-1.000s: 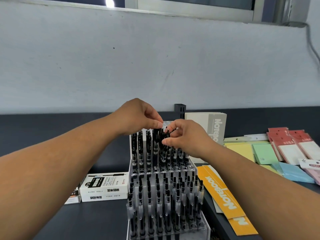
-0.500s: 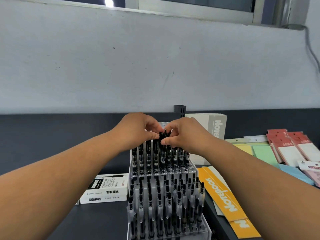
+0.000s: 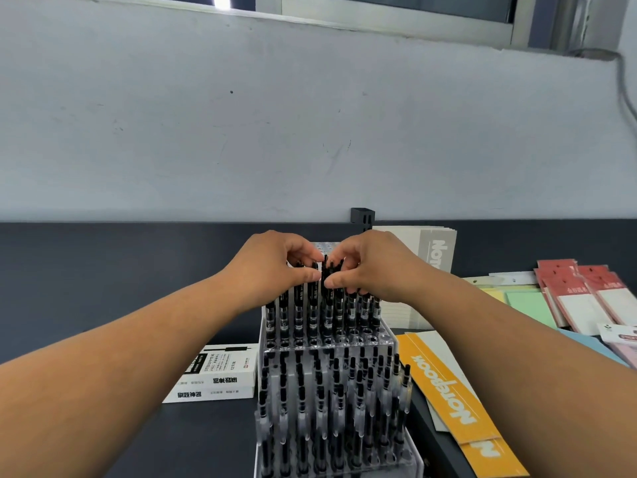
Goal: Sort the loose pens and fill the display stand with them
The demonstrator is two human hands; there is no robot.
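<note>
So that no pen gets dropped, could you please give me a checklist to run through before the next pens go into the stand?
1. Right hand pinches a bunch of black pens: ok.
2. Left hand grip on the pen tops beside it: cannot tell, its fingers curl over them.
3. Free holes in the upper tier's front row: ok, several stand empty.
4. Held pens all pointing tip down: cannot tell, the hands hide them.
5. Display stand upright on the table: ok.
</note>
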